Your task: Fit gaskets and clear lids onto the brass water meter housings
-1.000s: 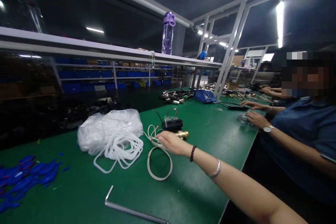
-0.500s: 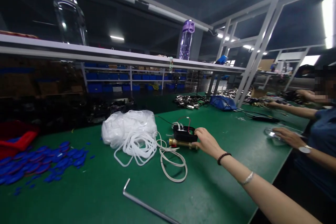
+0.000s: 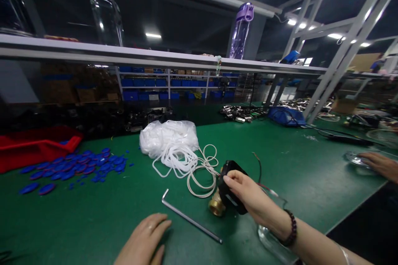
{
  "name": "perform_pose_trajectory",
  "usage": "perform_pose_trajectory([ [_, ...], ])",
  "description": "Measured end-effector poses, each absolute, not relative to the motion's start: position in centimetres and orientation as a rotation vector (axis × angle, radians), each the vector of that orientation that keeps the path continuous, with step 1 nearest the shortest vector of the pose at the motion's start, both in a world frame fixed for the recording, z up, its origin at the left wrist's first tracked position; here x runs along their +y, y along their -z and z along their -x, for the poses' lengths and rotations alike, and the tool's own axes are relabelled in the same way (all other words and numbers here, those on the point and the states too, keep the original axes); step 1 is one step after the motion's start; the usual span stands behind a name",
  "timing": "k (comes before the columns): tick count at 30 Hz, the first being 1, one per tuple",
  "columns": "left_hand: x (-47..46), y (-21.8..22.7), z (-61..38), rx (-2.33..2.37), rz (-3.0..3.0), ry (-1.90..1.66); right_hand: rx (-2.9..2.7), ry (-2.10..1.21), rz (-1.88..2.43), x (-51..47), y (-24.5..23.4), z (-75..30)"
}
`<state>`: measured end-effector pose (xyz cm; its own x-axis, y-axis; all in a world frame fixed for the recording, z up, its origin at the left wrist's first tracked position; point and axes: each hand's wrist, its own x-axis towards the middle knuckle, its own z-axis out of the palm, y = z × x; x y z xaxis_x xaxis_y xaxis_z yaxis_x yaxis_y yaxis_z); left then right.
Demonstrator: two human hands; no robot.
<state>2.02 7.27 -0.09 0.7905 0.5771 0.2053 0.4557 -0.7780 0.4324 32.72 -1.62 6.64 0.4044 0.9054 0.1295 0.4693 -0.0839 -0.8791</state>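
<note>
A: Brass valve with its black housing (image 3: 229, 190): you've pulled it in from beside the white cord pile (image 3: 174, 145) and hold it tilted above the green surface (image 3: 280, 174).

B: Your right hand (image 3: 248, 201) has its fingers wrapped around the housing. Your left hand (image 3: 144, 238) has come in, lying flat and holding nothing, near the hex key (image 3: 189, 217).

A: Blue discs (image 3: 81, 167) spill beside a red tray (image 3: 34, 147); a purple bottle (image 3: 241, 31) stands on the shelf.

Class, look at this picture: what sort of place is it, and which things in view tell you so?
Most likely a factory assembly line: a long green workbench, blue parts bins on shelving behind, and the right hand holding a brass-and-black valve.
</note>
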Motion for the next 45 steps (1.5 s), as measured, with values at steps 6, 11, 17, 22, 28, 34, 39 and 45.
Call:
perform_pose_trajectory([
  [6, 6.9, -3.1, -8.3, 0.682, -2.562, -0.056, -1.253, -0.508, 1.652, -2.7, -10.4, -38.3],
  [11, 7.3, -2.1, -4.7, 0.835, -2.432, -0.201, -1.404, -0.695, 1.693, -2.7, -8.1, -42.1],
  [17, 8.6, -1.9, 3.0, 1.015, -2.312, -0.26, -1.388, -0.608, 1.738, -0.9, -3.9, -40.4],
  [22, 11.3, -3.2, 4.7, 1.175, -2.36, -0.3, -1.243, -0.539, 1.786, 0.4, -2.7, -38.7],
  [28, 16.0, -3.0, -6.1, 1.192, -2.52, -0.425, -1.075, -0.352, 1.817, 2.7, -1.6, -33.9],
  [34, 17.6, -1.6, -10.2, 1.197, -2.521, -0.543, -1.058, -0.252, 1.771, 4.2, -1.1, -30.6],
  [39, 15.7, -3.2, -7.1, 1.254, -2.381, -0.901, -1.015, -0.208, 1.778, 5.9, -0.2, -30.0],
  [45, 11.4, -7.1, -4.6, 1.431, -2.047, -1.57, -1.052, -0.273, 1.676, 5.6, -2.0, -29.8],
])
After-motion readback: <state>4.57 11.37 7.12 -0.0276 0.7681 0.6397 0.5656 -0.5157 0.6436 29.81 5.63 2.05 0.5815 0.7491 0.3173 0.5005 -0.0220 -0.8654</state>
